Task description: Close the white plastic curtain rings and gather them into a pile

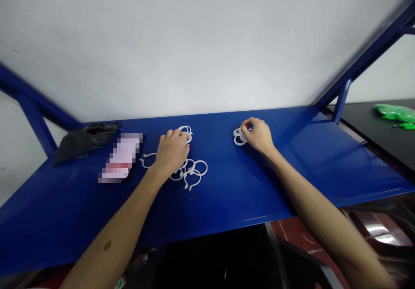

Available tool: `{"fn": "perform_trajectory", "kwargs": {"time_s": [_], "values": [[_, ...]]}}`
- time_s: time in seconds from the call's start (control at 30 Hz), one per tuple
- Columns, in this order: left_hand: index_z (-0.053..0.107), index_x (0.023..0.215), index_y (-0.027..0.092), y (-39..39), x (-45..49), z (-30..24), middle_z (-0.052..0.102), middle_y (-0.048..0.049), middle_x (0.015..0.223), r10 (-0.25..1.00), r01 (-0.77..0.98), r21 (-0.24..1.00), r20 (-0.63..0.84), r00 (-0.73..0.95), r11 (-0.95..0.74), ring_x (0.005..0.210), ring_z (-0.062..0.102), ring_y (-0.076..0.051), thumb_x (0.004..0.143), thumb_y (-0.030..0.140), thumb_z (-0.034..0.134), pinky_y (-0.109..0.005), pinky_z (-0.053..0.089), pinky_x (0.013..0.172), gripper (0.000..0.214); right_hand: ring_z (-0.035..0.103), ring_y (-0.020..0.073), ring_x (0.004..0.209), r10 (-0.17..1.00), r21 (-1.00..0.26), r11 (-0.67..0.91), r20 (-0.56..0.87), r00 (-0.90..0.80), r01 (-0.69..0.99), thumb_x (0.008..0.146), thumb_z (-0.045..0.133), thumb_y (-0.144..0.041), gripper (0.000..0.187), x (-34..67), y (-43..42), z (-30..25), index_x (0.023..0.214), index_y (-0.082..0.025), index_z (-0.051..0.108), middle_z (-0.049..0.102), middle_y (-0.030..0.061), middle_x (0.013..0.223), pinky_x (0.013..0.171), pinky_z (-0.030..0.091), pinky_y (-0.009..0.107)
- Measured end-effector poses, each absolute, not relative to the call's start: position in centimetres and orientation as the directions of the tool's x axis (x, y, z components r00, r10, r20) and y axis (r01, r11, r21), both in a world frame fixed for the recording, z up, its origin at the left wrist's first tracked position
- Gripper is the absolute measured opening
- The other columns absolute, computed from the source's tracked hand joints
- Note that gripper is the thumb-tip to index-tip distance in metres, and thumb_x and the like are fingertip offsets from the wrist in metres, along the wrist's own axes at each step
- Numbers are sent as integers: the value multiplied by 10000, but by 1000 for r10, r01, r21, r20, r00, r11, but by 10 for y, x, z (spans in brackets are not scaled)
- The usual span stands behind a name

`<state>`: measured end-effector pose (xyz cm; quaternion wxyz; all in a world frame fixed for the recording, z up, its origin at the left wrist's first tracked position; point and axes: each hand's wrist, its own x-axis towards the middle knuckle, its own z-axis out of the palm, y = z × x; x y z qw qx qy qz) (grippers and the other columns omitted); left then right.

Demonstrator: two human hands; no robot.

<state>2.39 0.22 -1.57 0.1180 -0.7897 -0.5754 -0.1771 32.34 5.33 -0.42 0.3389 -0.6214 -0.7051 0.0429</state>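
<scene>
Several white plastic rings (193,171) lie in a loose heap on the blue shelf (227,185), left of centre. My left hand (171,151) rests over that heap, fingers curled on a white ring (186,132) at its far side. My right hand (258,135) is farther right, fingers pinched on a small stack of white rings (239,137) that sits on the shelf. One more open ring (145,161) lies just left of my left wrist.
A black crumpled bag (84,141) lies at the shelf's back left, with a blurred pink and white packet (121,157) beside it. Blue frame posts (341,100) rise at both ends. A dark table with green plastic (396,115) stands far right. A white wall is behind.
</scene>
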Motion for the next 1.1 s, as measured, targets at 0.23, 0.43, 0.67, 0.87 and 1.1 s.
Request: {"fn": "perform_trajectory", "kwargs": {"time_s": [0.23, 0.43, 0.67, 0.87, 1.1], "values": [[658, 1138, 171, 0, 27, -2, 673, -134, 1104, 924, 965, 56, 307, 226, -255, 1043, 571, -334, 915, 215, 524, -447, 436, 843, 264, 556, 221, 778, 869, -504, 290, 495, -2, 813, 872, 577, -239, 118, 320, 43, 3, 844, -191, 681, 682, 68, 817, 804, 436, 384], [629, 1167, 172, -4, 31, 9, 700, -116, 1148, 925, 960, 149, 337, 176, -236, 1084, 606, -316, 923, 138, 485, -443, 421, 894, 285, 537, 227, 810, 811, -449, 417, 577, -99, 790, 924, 555, -263, 146, 312, 32, 0, 877, -204, 681, 658, 61, 826, 792, 439, 374], [641, 1116, 176, -1, 27, 14, 738, -74, 1021, 926, 933, 255, 343, 158, -254, 973, 649, -255, 905, 53, 409, -401, 449, 861, 337, 549, 236, 858, 752, -377, 590, 577, -317, 714, 973, 535, -282, 159, 292, 14, -5, 961, -206, 675, 669, 73, 897, 838, 461, 400], [657, 1182, 219, -6, 17, 14, 671, -109, 1131, 944, 961, 51, 210, 255, -271, 1092, 557, -349, 898, 268, 548, -476, 428, 890, 308, 578, 230, 885, 746, -405, 651, 497, -443, 642, 981, 539, -257, 140, 282, 6, -7, 964, -204, 668, 685, 61, 911, 887, 465, 414], [635, 1197, 205, -5, 12, 12, 673, -118, 1184, 946, 950, 87, 152, 286, -301, 1081, 617, -315, 901, 165, 528, -464, 417, 919, 318, 583, 219, 880, 749, -431, 660, 440, -495, 616, 977, 552, -247, 136, 280, 3, -8, 985, -194, 677, 691, 59, 923, 854, 473, 390]]}}
